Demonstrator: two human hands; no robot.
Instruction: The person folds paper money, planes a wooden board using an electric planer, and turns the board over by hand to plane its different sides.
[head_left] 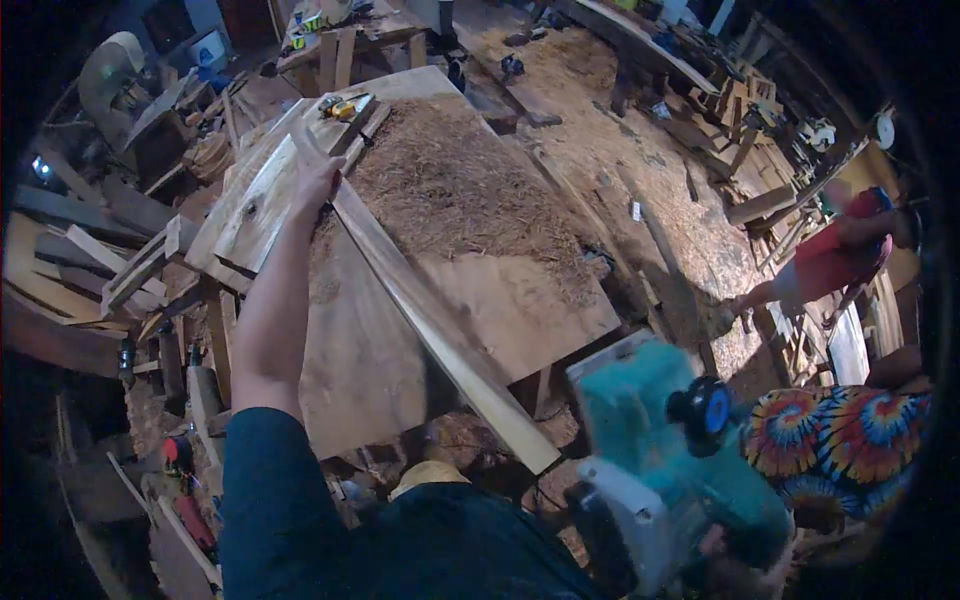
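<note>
A long narrow wooden plank (430,335) slants across the worktable, its near end close to my body. My left hand (320,182) is closed around the plank near its far end, with the arm stretched out. To the right, a teal electric planer (640,400) with a black knob is raised off the plank, tilted and slightly blurred. My right hand (712,542) grips the planer low in the view; the tool's body hides most of the fingers. Wood shavings (450,190) lie heaped beside the plank.
The worktable (360,370) also bears wide boards (250,205) and a yellow power tool (340,106). A person in a red shirt (845,260) bends at the right, near stacked offcuts. Tie-dye cloth (830,440) shows beside the planer. Scrap wood (145,270) crowds the left.
</note>
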